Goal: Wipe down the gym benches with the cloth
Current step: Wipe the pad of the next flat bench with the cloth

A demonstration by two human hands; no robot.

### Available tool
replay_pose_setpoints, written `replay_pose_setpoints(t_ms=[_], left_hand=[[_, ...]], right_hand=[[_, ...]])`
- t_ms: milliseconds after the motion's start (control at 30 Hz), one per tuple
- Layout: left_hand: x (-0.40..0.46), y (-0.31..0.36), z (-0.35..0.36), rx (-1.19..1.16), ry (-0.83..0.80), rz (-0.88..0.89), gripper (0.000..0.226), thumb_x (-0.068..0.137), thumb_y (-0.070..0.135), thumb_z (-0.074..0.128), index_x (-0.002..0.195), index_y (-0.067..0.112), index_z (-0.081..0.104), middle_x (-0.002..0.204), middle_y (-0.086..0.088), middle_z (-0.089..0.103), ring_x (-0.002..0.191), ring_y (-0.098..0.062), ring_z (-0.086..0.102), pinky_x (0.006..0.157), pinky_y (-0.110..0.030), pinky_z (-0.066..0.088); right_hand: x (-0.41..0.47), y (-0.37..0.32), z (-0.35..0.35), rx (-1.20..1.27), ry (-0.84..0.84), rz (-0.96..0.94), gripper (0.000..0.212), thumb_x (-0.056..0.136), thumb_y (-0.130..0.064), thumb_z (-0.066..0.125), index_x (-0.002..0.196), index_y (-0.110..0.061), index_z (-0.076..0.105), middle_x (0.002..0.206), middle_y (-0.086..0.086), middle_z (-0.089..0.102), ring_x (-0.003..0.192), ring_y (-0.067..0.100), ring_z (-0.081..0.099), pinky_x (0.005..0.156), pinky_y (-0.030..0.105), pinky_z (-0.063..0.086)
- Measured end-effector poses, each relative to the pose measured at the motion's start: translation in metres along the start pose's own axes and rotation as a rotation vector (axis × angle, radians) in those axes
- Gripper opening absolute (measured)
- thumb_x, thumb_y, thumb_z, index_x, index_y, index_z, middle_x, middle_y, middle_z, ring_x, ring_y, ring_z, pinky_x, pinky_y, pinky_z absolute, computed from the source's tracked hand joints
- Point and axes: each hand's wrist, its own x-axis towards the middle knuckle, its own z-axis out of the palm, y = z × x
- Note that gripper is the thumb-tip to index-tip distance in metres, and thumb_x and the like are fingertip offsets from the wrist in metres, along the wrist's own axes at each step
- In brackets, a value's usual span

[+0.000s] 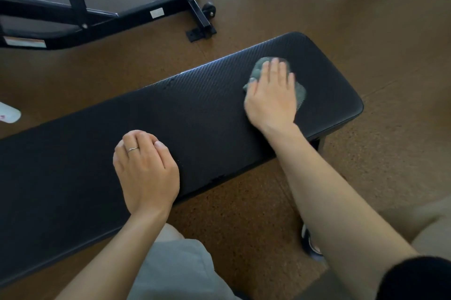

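A long black padded gym bench point(200, 109) runs from the lower left to the upper right. My right hand point(271, 97) lies flat on a grey-green cloth point(299, 94) near the bench's right end, pressing it onto the pad. Most of the cloth is hidden under the palm and fingers. My left hand point(145, 170) rests on the middle of the bench with its fingers curled under, holding nothing; a ring is on one finger. Small wet droplets glisten along the far edge of the pad.
A black metal frame of another gym machine point(136, 14) stands on the brown floor beyond the bench, with a small wheel at its foot. A white object point(9, 112) shows at the left edge. My knees and one shoe point(310, 242) are below the bench.
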Motion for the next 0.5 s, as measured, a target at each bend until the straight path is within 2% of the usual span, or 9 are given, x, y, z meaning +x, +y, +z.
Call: replay_pose_setpoints(t_ms=[67, 133, 200, 267, 367, 433, 500], left_hand=[[0.000, -0.001, 0.000, -0.002, 0.002, 0.003, 0.014, 0.105, 0.015, 0.041, 0.103, 0.012, 0.054, 0.117, -0.009, 0.054, 0.117, -0.033, 0.051, 0.104, -0.058, 0.043], [0.000, -0.001, 0.001, 0.001, 0.006, 0.003, 0.013, 0.105, 0.014, 0.041, 0.103, 0.012, 0.054, 0.118, -0.009, 0.054, 0.117, -0.032, 0.051, 0.105, -0.057, 0.043], [0.000, -0.003, 0.001, -0.006, 0.011, 0.000, 0.014, 0.105, 0.014, 0.041, 0.104, 0.011, 0.055, 0.118, -0.009, 0.055, 0.116, -0.031, 0.051, 0.104, -0.055, 0.043], [0.000, -0.003, 0.001, -0.021, 0.015, 0.004, 0.014, 0.105, 0.015, 0.040, 0.103, 0.012, 0.054, 0.116, -0.008, 0.055, 0.113, -0.029, 0.052, 0.103, -0.054, 0.045], [-0.001, -0.002, 0.001, -0.040, 0.020, 0.000, 0.014, 0.106, 0.016, 0.041, 0.103, 0.013, 0.054, 0.115, -0.007, 0.056, 0.112, -0.028, 0.053, 0.102, -0.054, 0.047], [-0.001, -0.002, 0.001, -0.045, 0.019, -0.001, 0.016, 0.106, 0.017, 0.039, 0.103, 0.013, 0.055, 0.115, -0.007, 0.056, 0.112, -0.028, 0.052, 0.103, -0.053, 0.046], [0.000, -0.002, 0.000, -0.051, 0.021, 0.009, 0.020, 0.105, 0.019, 0.036, 0.103, 0.012, 0.055, 0.115, -0.007, 0.056, 0.112, -0.028, 0.052, 0.103, -0.053, 0.046]], right_hand=[[-0.039, -0.050, 0.014, -0.014, -0.042, -0.324, 0.071, 0.099, -0.036, 0.005, 0.161, -0.004, 0.017, 0.169, 0.016, 0.014, 0.157, 0.031, 0.010, 0.127, 0.046, 0.005], [-0.076, -0.074, 0.017, -0.025, -0.170, -0.624, 0.064, 0.104, -0.037, 0.008, 0.162, -0.010, 0.014, 0.170, 0.009, 0.010, 0.158, 0.023, 0.005, 0.128, 0.042, 0.001], [-0.070, -0.062, 0.008, -0.024, -0.248, -0.741, 0.060, 0.108, -0.039, 0.014, 0.163, -0.016, 0.013, 0.171, 0.002, 0.006, 0.158, 0.017, 0.001, 0.128, 0.038, -0.002], [-0.038, -0.036, 0.004, -0.078, -0.159, -0.665, 0.061, 0.106, -0.039, 0.012, 0.162, -0.017, 0.018, 0.171, 0.002, 0.011, 0.158, 0.016, 0.006, 0.127, 0.036, 0.001], [0.021, -0.004, -0.005, -0.074, -0.093, -0.318, 0.059, 0.108, -0.036, 0.016, 0.163, -0.015, 0.014, 0.172, 0.003, 0.007, 0.158, 0.018, 0.003, 0.127, 0.038, 0.000], [0.036, -0.014, -0.003, -0.053, -0.071, -0.150, 0.060, 0.108, -0.036, 0.018, 0.163, -0.013, 0.012, 0.172, 0.006, 0.006, 0.158, 0.022, 0.002, 0.128, 0.042, 0.001], [0.021, -0.050, 0.006, -0.049, -0.060, -0.154, 0.062, 0.107, -0.034, 0.022, 0.163, -0.010, 0.012, 0.171, 0.010, 0.008, 0.158, 0.026, 0.005, 0.127, 0.045, 0.002]])
